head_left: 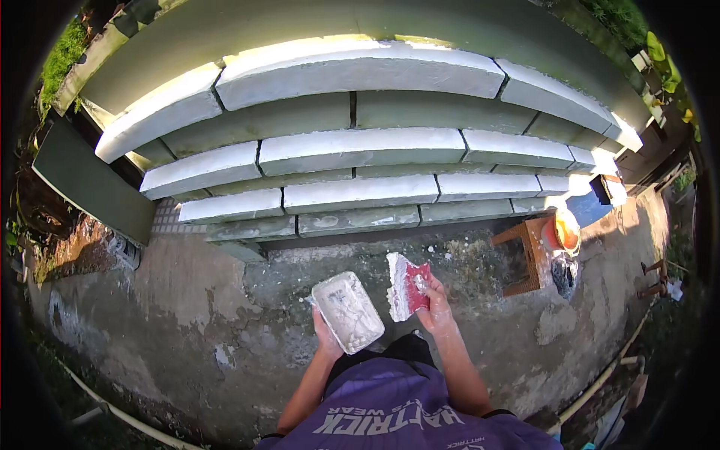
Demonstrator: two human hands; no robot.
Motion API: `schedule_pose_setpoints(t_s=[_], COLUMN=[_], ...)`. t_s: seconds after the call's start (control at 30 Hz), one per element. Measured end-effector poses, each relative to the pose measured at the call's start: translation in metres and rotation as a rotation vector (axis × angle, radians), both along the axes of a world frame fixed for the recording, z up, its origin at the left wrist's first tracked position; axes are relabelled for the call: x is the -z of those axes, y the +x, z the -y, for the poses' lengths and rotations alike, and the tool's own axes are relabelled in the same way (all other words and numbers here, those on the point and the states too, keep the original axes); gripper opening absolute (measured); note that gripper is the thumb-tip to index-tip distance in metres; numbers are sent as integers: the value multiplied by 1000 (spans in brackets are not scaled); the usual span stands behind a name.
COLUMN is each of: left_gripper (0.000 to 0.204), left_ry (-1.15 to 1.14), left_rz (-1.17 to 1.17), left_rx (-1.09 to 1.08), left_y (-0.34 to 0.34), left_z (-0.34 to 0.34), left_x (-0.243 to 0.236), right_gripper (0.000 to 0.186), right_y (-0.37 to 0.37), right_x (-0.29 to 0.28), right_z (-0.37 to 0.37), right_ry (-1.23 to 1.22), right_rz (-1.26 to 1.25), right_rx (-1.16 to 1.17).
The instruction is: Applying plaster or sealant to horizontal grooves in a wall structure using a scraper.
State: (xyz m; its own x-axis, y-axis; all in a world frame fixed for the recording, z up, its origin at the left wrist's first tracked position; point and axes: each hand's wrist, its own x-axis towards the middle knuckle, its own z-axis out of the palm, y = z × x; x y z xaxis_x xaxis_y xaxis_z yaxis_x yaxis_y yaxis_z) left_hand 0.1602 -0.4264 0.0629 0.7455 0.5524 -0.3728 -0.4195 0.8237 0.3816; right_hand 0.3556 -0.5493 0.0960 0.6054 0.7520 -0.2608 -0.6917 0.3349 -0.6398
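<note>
Low in front of my body, my left hand [325, 337] grips a shallow rectangular plastic tub [367, 343] by its near left side. White paste [347, 304] is smeared inside it. To the right of the tub, apart from it, my right hand [436, 310] is closed on a red putty spreader [418, 283]. Thick white paste coats the spreader's left edge, and some spots its red face. Ahead rise stepped tiers of pale blocks; the top tier [360, 73], middle tier [360, 148] and lowest white tier [360, 192] have white faces and dark joints. Neither hand touches them.
At the right, a brown stool [534, 259] stands beside an orange bucket [568, 231] and a dark plastic bag [564, 276]. A greenish panel [90, 187] leans at the left. The stained concrete floor [187, 322] has white spatters; a pipe [131, 421] runs along the near left edge.
</note>
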Motion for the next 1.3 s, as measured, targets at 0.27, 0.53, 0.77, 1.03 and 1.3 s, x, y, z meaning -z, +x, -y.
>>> schedule_pose_setpoints(t_s=[0.27, 0.53, 0.77, 1.03, 1.3], left_gripper=[82, 79, 80, 70, 69], left_ry=[13, 56, 210, 95, 91], left_rz=[-92, -87, -131, -183, -232], left_rx=[5, -166, -332, -498, -489], left_y=[-34, -46, -21, 19, 60], left_z=[-44, -59, -48, -43, -57], left_x=[22, 17, -7, 2, 10], right_gripper=[28, 28, 26, 38, 48], right_y=[-5, 82, 198, 234, 211], right_x=[12, 43, 83, 73, 71], right_z=[11, -32, -111, -161, -226], right_ry=[-35, -5, -146, -558, -712], right_rz=[-157, 75, 405, 721, 984], right_rx=[163, 287, 560, 961, 844])
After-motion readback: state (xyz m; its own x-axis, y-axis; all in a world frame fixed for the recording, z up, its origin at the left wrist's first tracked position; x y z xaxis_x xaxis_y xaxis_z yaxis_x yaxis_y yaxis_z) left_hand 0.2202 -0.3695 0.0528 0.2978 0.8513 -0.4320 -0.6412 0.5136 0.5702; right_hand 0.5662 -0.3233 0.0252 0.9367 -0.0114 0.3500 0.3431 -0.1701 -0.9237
